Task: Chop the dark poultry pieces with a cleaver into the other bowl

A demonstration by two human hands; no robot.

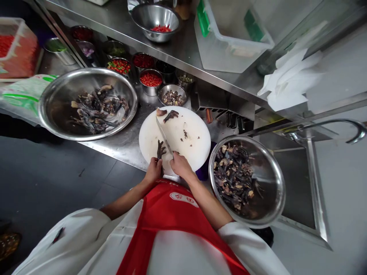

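At the board's (197, 130) near edge, the left hand (154, 170) is gripping a claw (161, 149), the right hand (180, 165) a knife (164, 135).

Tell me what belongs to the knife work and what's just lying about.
Likely in use:
- left hand holding a dark foot
- right hand holding the knife
- round white board
- left bowl and right bowl of dark feet

Likely just there:
- plastic bin
- faucet
- white sheets

My cutting board (173, 131) lies before me on the bench (122, 147); left bowl (59, 112) and right bowl (266, 172), holding chicken feet (97, 110), flank it; pots (150, 90) stand behind, below the shelf (111, 19).
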